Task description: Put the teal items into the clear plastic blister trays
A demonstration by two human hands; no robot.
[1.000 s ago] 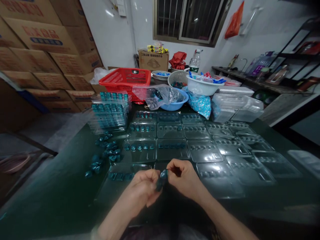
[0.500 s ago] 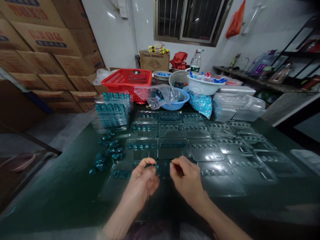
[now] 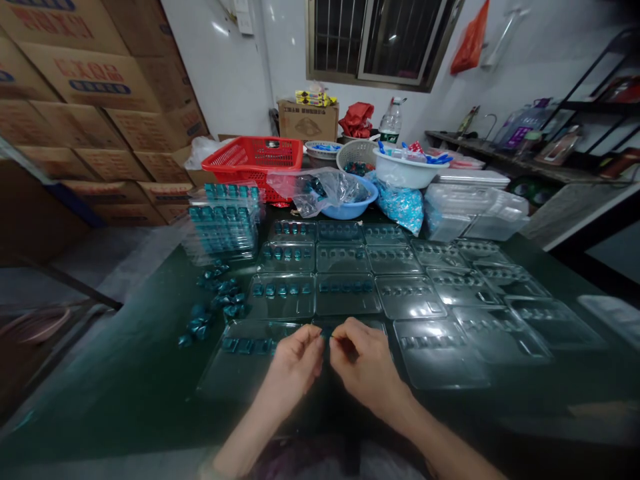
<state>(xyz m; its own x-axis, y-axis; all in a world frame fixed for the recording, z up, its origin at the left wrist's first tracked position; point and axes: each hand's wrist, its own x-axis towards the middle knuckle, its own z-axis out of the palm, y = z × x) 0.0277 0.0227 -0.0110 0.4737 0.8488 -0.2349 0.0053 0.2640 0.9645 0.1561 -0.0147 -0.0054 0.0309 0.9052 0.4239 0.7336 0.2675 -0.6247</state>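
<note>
Fingertips of my left hand (image 3: 294, 363) and my right hand (image 3: 369, 365) are pinched close together above the table. Between them shows a small teal wrapped candy (image 3: 326, 331), mostly covered by the fingers; both hands seem to grip its ends. Under and beside my left hand lies a clear plastic tray (image 3: 225, 377) with teal pieces in its row of slots. A second tray, partly hidden, lies beneath my right hand. Left of the trays is a loose heap of teal wrapped candies (image 3: 225, 293).
More clear trays (image 3: 413, 307) lie in rows, some with filled slots. A stack of filled trays (image 3: 223, 227) stands at the back left. Behind are a red basket (image 3: 255, 160), a blue basin (image 3: 350, 208), a white basin (image 3: 407, 170) and stacked clear containers (image 3: 460, 213).
My two hands have come closer together, with the fingertips now almost meeting around the teal candy. My left hand's fingers have closed in.
</note>
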